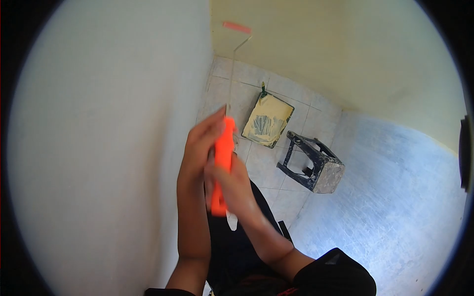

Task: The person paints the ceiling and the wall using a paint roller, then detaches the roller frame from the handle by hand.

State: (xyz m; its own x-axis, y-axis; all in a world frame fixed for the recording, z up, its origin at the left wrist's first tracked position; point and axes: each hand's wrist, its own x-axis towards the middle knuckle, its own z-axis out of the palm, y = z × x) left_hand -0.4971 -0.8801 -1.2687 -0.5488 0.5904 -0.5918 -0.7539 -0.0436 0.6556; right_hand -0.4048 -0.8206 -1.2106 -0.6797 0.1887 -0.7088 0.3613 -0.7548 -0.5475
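Both hands are on the orange handle (224,153) of a paint roller. My left hand (200,143) is closed at the handle's upper end, with its fingers pointing up along it. Lower down, my right hand (232,182) wraps around the grip; it is slightly blurred. A thin metal rod runs up from the handle and bends to the reddish roller head (237,27), which appears against the pale yellow wall (296,44). I cannot tell whether the roller touches it.
On the tiled floor (261,180) lies a paint tray (292,109) coated with cream-yellow paint, a brush (263,89) at its far edge. A paint-spattered dark stool (328,175) rests on its side nearby. A grey-white wall (108,148) rises close on the left, and a bluish-white wall (390,197) on the right.
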